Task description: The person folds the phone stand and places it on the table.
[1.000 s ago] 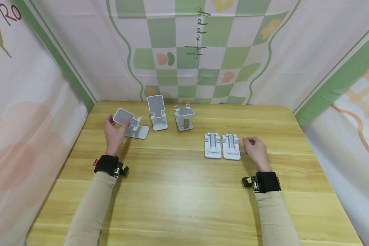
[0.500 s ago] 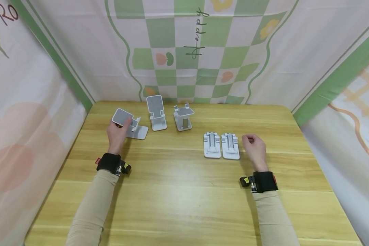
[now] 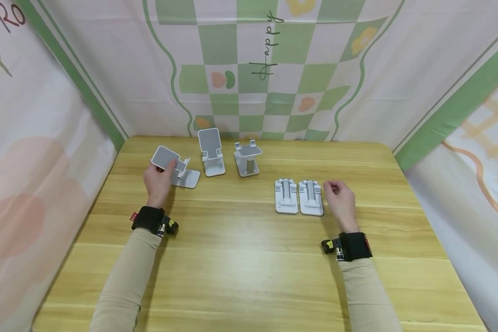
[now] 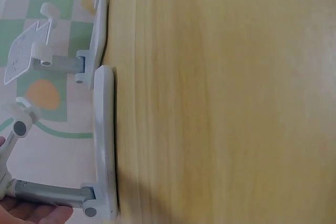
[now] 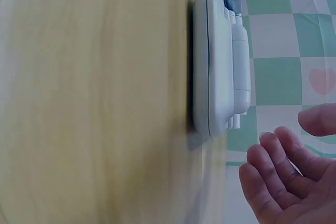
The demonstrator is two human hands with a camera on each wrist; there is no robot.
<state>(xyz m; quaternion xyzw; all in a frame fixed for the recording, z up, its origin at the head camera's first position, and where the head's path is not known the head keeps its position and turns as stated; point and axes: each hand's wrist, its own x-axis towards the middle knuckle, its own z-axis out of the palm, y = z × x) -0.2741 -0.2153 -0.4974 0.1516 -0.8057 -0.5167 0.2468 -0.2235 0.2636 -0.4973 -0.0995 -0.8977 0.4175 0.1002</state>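
While the left hand [image 3: 157,182] grips the white folding stand with a matte grey pad [image 3: 163,157], thumb on the pad and fingers behind, the stand's flat, round-cornered base rests on the yellow-brown wood-grain table [image 3: 240,263]. Left wrist view: smooth grey tubular neck [image 4: 50,193], fingers under it, round caps on the joints. Stand sits directly ahead of that hand, far left of the row

To its right: tall-backed white stand with grey pad [image 3: 210,143], then white stand with near-level grey plate [image 3: 249,151]

Right hand [image 3: 341,203] grasps nothing, fingers loosely curved, thumb apart. Just left of it, not touching: smooth white folded stand [image 3: 311,198], flat, beside its flat white twin [image 3: 286,196]. Backdrop: green-and-white checked cloth [image 3: 290,78], lightly creased
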